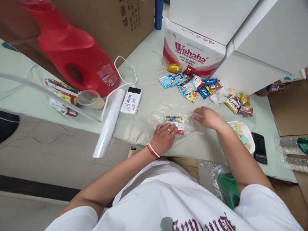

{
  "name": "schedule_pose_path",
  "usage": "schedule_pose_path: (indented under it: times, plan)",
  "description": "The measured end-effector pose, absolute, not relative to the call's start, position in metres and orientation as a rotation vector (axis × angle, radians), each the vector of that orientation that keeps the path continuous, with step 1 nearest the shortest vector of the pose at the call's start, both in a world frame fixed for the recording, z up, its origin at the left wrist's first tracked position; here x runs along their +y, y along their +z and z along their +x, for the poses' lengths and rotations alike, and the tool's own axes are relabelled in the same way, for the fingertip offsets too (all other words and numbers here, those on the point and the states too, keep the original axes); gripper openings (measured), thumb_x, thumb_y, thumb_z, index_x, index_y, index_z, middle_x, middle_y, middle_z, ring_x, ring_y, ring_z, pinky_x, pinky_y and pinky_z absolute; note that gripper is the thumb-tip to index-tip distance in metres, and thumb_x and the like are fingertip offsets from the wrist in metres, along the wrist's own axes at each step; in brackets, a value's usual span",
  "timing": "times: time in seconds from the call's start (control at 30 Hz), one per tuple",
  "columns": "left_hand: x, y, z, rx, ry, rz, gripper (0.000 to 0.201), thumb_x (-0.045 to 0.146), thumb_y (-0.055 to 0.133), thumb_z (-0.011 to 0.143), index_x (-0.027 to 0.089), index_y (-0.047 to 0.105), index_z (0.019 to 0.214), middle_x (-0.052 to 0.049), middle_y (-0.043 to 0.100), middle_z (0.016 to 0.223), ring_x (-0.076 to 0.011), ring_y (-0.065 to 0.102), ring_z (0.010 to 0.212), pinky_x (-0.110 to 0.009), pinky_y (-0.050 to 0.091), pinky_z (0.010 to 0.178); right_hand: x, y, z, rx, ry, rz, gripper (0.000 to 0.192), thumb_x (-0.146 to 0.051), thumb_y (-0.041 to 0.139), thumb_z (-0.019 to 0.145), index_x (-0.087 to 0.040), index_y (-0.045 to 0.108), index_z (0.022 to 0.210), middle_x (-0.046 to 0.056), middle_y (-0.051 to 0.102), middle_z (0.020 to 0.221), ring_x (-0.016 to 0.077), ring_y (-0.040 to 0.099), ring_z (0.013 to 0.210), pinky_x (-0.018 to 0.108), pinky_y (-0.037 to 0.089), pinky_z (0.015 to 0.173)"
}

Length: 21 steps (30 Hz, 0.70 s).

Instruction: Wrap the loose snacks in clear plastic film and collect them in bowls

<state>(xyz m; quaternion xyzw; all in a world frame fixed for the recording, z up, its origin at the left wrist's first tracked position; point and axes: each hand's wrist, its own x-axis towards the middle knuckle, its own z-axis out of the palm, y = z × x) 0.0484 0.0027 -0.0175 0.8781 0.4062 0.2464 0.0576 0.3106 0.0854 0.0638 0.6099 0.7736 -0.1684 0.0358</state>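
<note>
A sheet of clear plastic film (154,120) lies crinkled near the table's front edge. On it are small snack packets, a yellow and blue one (175,118) and a white and red one (180,127). My left hand (165,136) rests with its fingers stretched out over the white and red packet, partly covering it. My right hand (208,118) hovers by the film's right side, fingers apart and slightly bent, with nothing seen in it. Behind the film, several wrapped snacks (187,86) lie in a loose pile.
A roll of plastic film (109,125) and a white power bank (131,101) with a cable lie left, near a big red jug (79,61). The Wahaba carton (192,48) stands behind. At right are a white bowl (251,141) and a black phone (260,148).
</note>
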Motion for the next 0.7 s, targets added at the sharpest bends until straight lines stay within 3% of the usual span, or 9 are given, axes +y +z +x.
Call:
schedule_pose_path:
  times: [0.1,0.2,0.27,0.4,0.57,0.7]
  plan:
    - [0.005,-0.020,0.044,1.230,0.764,2.664,0.033,0.019,0.052,0.101,0.020,0.071,0.128,-0.010,0.074,0.133,-0.0277,0.062,0.125,-0.046,0.040,0.098,0.117,0.064,0.274,2.486,-0.335,1.774,0.042,-0.038,0.056,0.101,-0.016,0.066,0.135,0.020,0.068,0.131,0.0330,0.060,0.120,0.039,0.046,0.099]
    - [0.005,-0.021,0.043,1.213,0.733,2.641,0.035,0.019,0.054,0.100,0.022,0.071,0.130,-0.011,0.074,0.132,-0.0277,0.062,0.125,-0.046,0.041,0.098,0.144,0.050,0.236,2.457,-0.286,1.743,0.054,-0.035,0.063,0.098,-0.010,0.056,0.146,0.024,0.065,0.136,0.0364,0.053,0.129,0.043,0.043,0.104]
    - [0.006,-0.022,0.043,1.210,0.719,2.624,0.037,0.019,0.054,0.099,0.024,0.070,0.132,-0.011,0.074,0.133,-0.0277,0.061,0.126,-0.046,0.041,0.098,0.154,0.041,0.222,2.392,-0.320,1.746,0.052,-0.033,0.068,0.095,-0.008,0.061,0.140,0.023,0.070,0.125,0.0354,0.056,0.122,0.040,0.044,0.100]
    - [0.008,-0.028,0.041,1.218,0.727,2.597,0.039,0.020,0.053,0.099,0.025,0.070,0.135,-0.010,0.073,0.135,-0.0279,0.062,0.124,-0.047,0.042,0.097,0.153,0.043,0.226,2.458,-0.507,1.660,0.023,-0.019,0.056,0.096,-0.012,0.074,0.108,0.012,0.073,0.096,0.0242,0.063,0.094,0.031,0.044,0.086]
    - [0.007,-0.026,0.040,1.267,0.745,2.591,0.035,0.022,0.052,0.101,0.024,0.073,0.129,-0.008,0.075,0.133,-0.0271,0.066,0.110,-0.046,0.043,0.086,0.110,0.072,0.238,2.742,-0.282,1.494,0.025,-0.024,0.048,0.103,-0.016,0.071,0.109,0.014,0.064,0.118,0.0203,0.061,0.085,0.029,0.037,0.071]
    - [0.009,-0.023,0.040,1.289,0.744,2.542,0.031,0.022,0.052,0.101,0.022,0.076,0.122,-0.008,0.077,0.129,-0.0264,0.069,0.103,-0.045,0.045,0.082,0.057,0.075,0.233,2.647,-0.197,1.238,0.026,-0.020,0.042,0.106,-0.021,0.066,0.114,0.011,0.065,0.114,0.0186,0.057,0.075,0.031,0.026,0.060]
